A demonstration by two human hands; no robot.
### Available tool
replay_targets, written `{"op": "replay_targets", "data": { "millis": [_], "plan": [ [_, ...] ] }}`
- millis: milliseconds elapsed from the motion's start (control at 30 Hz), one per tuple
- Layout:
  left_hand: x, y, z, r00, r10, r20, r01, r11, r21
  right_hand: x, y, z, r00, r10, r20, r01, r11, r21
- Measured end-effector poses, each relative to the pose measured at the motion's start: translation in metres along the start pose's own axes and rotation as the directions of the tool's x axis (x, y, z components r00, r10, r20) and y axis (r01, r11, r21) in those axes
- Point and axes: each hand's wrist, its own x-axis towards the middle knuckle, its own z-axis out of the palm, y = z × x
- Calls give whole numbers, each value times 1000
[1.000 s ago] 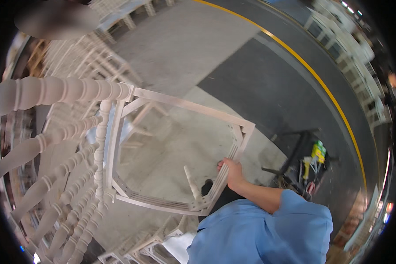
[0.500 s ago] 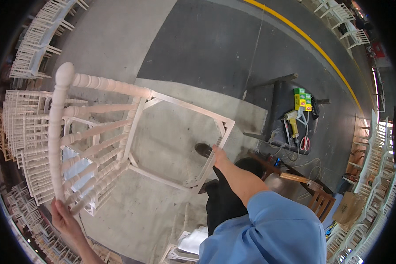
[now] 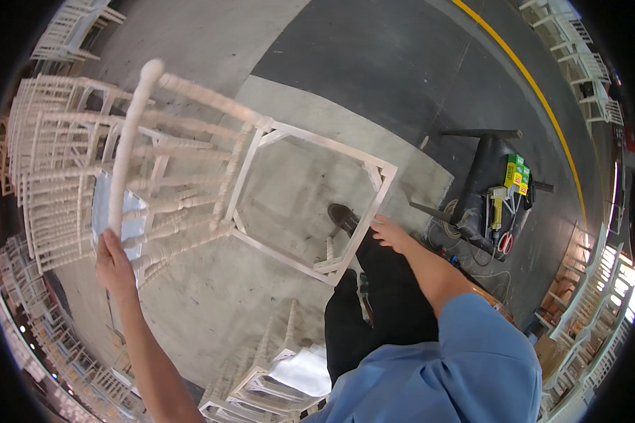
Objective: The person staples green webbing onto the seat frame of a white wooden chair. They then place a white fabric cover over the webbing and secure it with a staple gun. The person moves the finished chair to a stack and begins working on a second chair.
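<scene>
A pale wooden chair frame [image 3: 322,141] with an open seat and a turned-spindle back stands before me, its back toward the left. My left hand [image 3: 115,262] is closed round the near end of the thick top rail [image 3: 130,141] of its back. At the front edge of the seat, my right hand [image 3: 389,233] has its fingers curled against the wooden rail; its palm side is partly hidden. Through the seat opening I see the floor and my dark shoe [image 3: 343,217].
White chairs [image 3: 49,162] crowd the left, and more [image 3: 593,310] line the right. Another chair with a white sheet [image 3: 302,370] is near my legs. A black stool [image 3: 476,183] at right carries green-yellow boxes [image 3: 516,174], a nail gun [image 3: 497,211] and red-handled scissors [image 3: 504,243].
The view has shifted, and the chair frame sits turned a little differently, its back nearer the stacked chairs. Both hands remain at it; the right hand's fingers look looser on the rail.
</scene>
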Motion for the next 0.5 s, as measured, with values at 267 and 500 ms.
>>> {"op": "replay_targets", "data": {
  "millis": [267,500],
  "plan": [
    [-29,65,-16,995,100,17,-101,993,55,-129,145,-93,879,-66,-472,-181,870,-458],
    [-31,60,-29,995,98,10,-98,995,4,-172,172,-50,963,-165,-212,-44,683,-729]
  ]
}}
